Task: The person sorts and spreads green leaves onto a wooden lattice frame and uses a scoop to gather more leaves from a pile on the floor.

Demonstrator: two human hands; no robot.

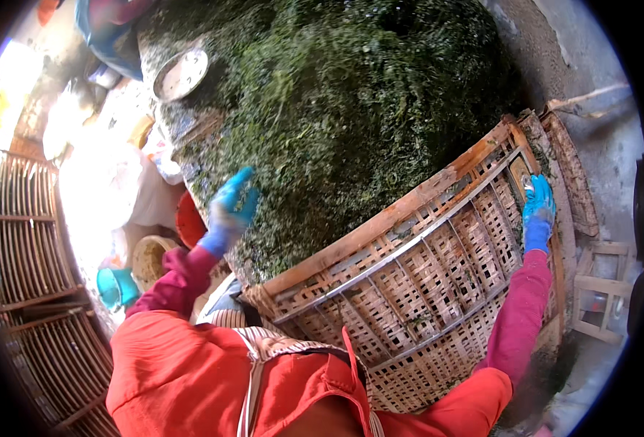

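Observation:
A large heap of dark green, wet-looking leafy strands (322, 95), perhaps seaweed or herbs, fills the middle of the view. My left hand (234, 207), in a blue glove, is at the left edge of the heap, fingers stretched and apart, holding nothing. In front of me a wood-framed woven bamboo tray (438, 277) lies slanted against the heap, its slats and bars showing. On its far right corner my right hand (539, 204), also gloved in blue, has its fingers bent over the frame's edge. A small metallic-looking piece shows by those fingertips; its kind is unclear.
A round pale dish (181, 75) lies at the heap's upper left. Further left are a yellowish bucket (152, 261), a teal tub (118, 288) and a red container (190, 221). Slatted racks (23, 226) line the left; a wooden stool (602, 291) stands at right.

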